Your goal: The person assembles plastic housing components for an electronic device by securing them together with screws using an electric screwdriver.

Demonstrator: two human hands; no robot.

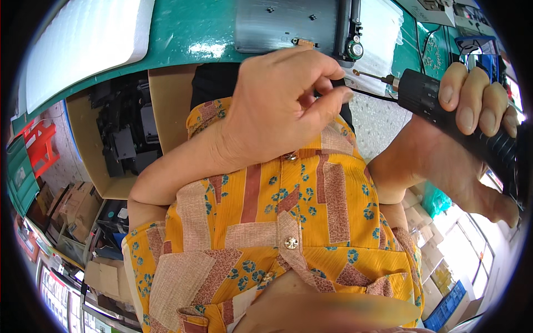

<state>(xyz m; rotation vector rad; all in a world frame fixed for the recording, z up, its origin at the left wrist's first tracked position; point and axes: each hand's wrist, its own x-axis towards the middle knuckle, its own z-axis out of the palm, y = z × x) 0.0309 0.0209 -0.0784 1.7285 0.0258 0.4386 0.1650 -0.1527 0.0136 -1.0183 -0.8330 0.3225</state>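
My right hand [472,111] is wrapped round a black electric screwdriver [425,91], held at the right with its bit pointing left. A small brass-coloured piece, perhaps a screw, shows at the bit's tip [358,72]. Close to that tip, my left hand [288,105] has thumb and forefinger brought together in a pinch; whatever lies between them is too small or hidden to name. A thin black cable [377,96] runs between these fingertips and the screwdriver. Just beyond my left hand lies a dark grey flat panel [277,28] with a black bar [342,28] along its right side.
The panel rests on a green table [189,33]. White foam sheets [89,44] lie at the far left. Below the table edge, a cardboard box [166,105] holds several black parts [125,139]. A red plastic stool [41,147] and more boxes [78,205] stand at the left.
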